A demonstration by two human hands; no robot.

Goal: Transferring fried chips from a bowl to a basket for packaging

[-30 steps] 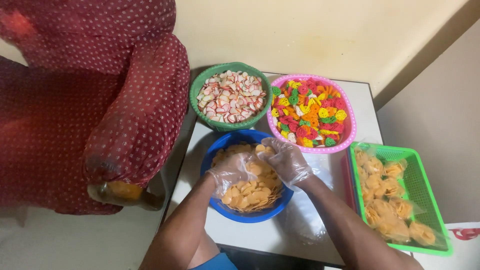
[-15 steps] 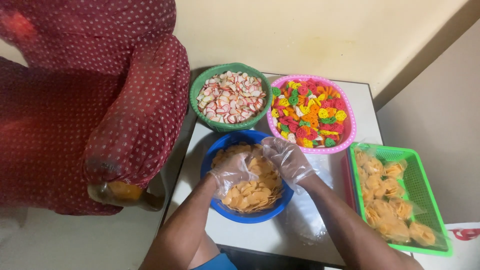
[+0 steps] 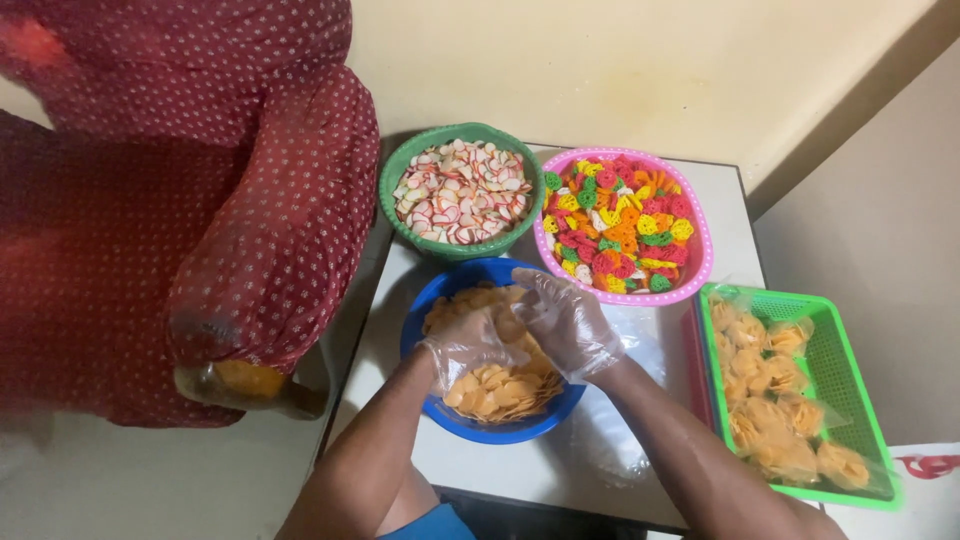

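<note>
While gloved hands meet over blue bowl (image 3: 437,412) | left hand (image 3: 468,342) cupping orange chips (image 3: 500,385) | right hand (image 3: 566,320) curled, contents unclear

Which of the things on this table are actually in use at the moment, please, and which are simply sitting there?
In use:
- left hand and right hand, both in clear gloves, down in the orange crisps
- blue basket holding those crisps

Sitting there:
- green round basket of white-and-red crisps
- pink basket of mixed-colour crisps
- green tray of bagged crisps
- clear bags on the table
</note>
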